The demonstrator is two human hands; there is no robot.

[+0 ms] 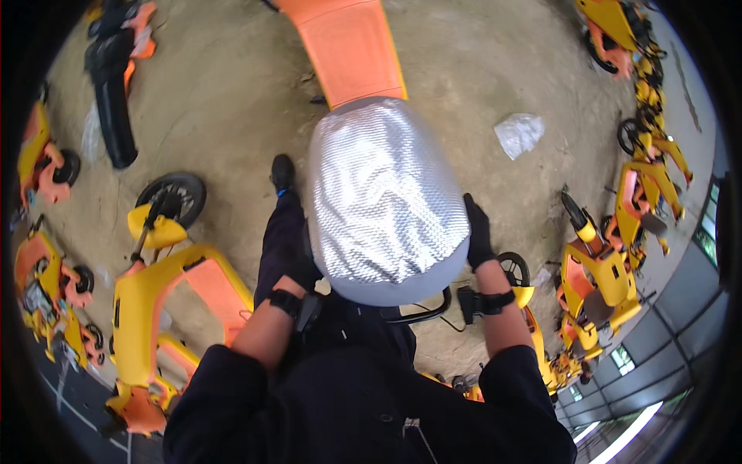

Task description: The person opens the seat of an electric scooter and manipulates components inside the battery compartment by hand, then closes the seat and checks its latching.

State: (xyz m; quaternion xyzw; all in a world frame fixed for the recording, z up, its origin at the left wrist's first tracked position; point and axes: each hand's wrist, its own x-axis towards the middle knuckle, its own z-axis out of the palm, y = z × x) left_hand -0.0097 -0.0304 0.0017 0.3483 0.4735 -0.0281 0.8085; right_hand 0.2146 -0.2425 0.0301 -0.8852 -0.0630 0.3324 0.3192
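In front of me sits a seat with a crinkled silver reflective top and grey sides, at the end of an orange panel with yellow edging. My right hand in a black glove grips its right side, fingers pressed along the edge. My left hand, also gloved, touches the lower left side; its fingers are hidden in shadow and behind the seat. A black bar with a thin cable shows below the seat. Dark wrist devices are strapped to both forearms.
Yellow and orange two-wheelers line the right; others stand at left, one close beside my leg, its front wheel outward. A long black part lies upper left. A clear plastic sheet lies on the concrete floor.
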